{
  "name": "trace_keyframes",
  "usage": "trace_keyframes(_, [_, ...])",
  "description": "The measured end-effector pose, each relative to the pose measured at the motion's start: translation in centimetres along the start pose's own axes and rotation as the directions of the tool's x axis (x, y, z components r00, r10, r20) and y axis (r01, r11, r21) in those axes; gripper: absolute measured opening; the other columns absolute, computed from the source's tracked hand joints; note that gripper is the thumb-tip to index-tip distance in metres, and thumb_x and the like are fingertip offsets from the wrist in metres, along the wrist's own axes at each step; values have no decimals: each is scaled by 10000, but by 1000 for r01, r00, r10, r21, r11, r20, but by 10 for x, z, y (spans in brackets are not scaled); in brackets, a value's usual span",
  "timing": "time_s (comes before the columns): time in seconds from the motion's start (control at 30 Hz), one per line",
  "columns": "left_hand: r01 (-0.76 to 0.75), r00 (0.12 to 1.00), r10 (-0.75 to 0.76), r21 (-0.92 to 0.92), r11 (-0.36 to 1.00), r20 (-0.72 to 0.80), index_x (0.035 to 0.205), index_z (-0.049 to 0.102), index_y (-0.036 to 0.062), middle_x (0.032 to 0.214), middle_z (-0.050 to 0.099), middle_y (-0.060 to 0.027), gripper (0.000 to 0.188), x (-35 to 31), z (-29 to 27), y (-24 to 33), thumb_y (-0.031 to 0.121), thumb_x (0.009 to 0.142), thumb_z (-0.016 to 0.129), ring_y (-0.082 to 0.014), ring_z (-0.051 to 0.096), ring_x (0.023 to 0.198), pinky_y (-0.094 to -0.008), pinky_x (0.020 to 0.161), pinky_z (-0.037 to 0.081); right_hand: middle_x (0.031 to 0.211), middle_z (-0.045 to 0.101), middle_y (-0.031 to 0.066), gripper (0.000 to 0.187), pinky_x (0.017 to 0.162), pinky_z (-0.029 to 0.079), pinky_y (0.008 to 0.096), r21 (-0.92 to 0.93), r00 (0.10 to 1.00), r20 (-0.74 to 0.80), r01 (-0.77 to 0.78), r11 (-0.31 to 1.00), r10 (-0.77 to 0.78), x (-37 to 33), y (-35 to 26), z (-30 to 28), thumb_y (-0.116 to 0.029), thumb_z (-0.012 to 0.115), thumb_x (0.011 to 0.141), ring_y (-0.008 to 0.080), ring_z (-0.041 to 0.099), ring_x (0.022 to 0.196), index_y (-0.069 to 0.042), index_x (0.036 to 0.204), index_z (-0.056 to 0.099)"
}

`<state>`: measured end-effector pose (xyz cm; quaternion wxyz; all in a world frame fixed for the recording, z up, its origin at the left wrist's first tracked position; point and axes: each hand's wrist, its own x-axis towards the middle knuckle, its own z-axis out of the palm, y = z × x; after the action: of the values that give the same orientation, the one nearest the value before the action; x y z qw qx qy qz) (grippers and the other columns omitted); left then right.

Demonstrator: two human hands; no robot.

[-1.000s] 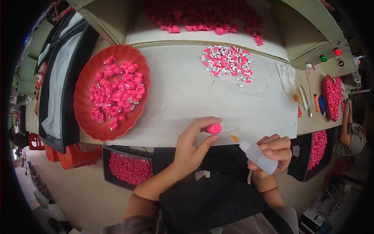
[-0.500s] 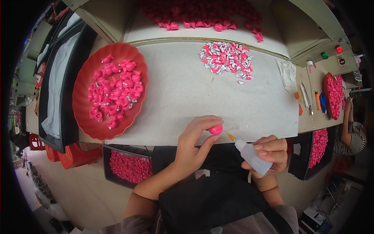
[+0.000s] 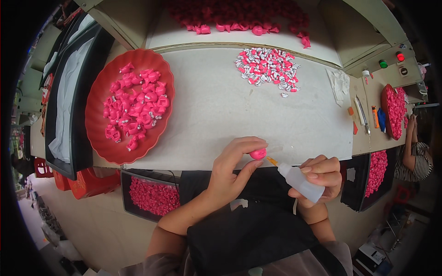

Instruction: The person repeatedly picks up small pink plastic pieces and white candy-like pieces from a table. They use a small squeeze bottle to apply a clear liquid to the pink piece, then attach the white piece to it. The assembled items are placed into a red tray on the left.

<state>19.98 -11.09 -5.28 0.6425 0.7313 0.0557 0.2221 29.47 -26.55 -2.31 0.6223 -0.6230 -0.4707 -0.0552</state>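
Between the thumb and fingers of my left hand (image 3: pixel 234 166) is a small round pink plastic piece (image 3: pixel 258 154). My right hand (image 3: pixel 322 178) is wrapped round a translucent squeeze bottle (image 3: pixel 301 183), tilted with its thin yellow tip (image 3: pixel 272 161) up against or very near the pink piece. Whether the tip touches is too fine to tell. Both hands are over the front edge of the white-covered table (image 3: pixel 209 106). Further back lies a pile of small pink-and-white parts (image 3: pixel 267 70).
At left a red scalloped bowl (image 3: pixel 97 138) holds pink figure pieces. More pink pieces (image 3: pixel 239 16) fill the booth behind. A black tray (image 3: pixel 69 99) stands far left; a crate of pink parts (image 3: pixel 154 195) is below the table. Tweezers (image 3: pixel 362 115) lie right. Another person (image 3: pixel 414 158) sits far right.
The pink piece has shifted slightly to the right and has turned a little in my left fingers. My right hand and the bottle have barely moved.
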Motion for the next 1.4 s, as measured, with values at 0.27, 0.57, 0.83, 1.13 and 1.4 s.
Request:
trace_keyframes(0.27, [0, 999, 0, 21, 1000, -35, 1035, 560, 11, 1027, 569, -130, 299, 1, 0, 0, -53, 744, 588, -236, 555, 939, -309, 818, 432, 854, 529, 81, 465, 537, 461, 245, 51, 998, 57, 28, 998, -31, 2, 2, -5, -141, 839, 552, 152, 540, 634, -72, 888, 525])
trace_keyframes(0.57, [343, 930, -359, -549, 762, 83, 1097, 482, -9, 1112, 530, -101, 303, 6, -8, -4, -30, 803, 553, -165, 496, 1043, -300, 922, 367, 930, 462, 105, 243, 553, 493, 261, 113, 899, 68, -437, 892, 432, 68, 71, -60, 26, 566, 717, 213, 566, 765, -18, 929, 454])
trace_keyframes(0.83, [388, 912, -399, -525, 757, 99, 1075, 507, -17, 1068, 557, -86, 264, 15, -2, -7, -18, 815, 554, -148, 510, 1015, -279, 896, 383, 851, 581, 59, 143, 725, 446, 290, -539, 871, 397, -34, 842, 289, 132, 181, -73, -34, 637, 732, 205, 571, 787, -4, 862, 585])
trace_keyframes(1.13, [333, 934, -351, -493, 804, 59, 1068, 536, -21, 1052, 565, -82, 271, 12, 2, -6, -5, 804, 591, -147, 534, 972, -282, 874, 406, 780, 621, 63, 116, 590, 446, 260, -338, 845, 210, -408, 848, 491, 116, 136, -59, -48, 659, 733, 126, 549, 641, -7, 837, 632])
trace_keyframes(1.4, [185, 981, -195, -239, 953, -18, 1047, 561, -21, 1012, 569, -96, 275, 3, 6, -5, -21, 776, 609, -165, 535, 956, -281, 836, 424, 774, 582, 62, 199, 534, 439, 221, 29, 899, 408, -184, 982, 157, 50, 38, -2, 29, 712, 652, 126, 565, 628, -36, 830, 650])
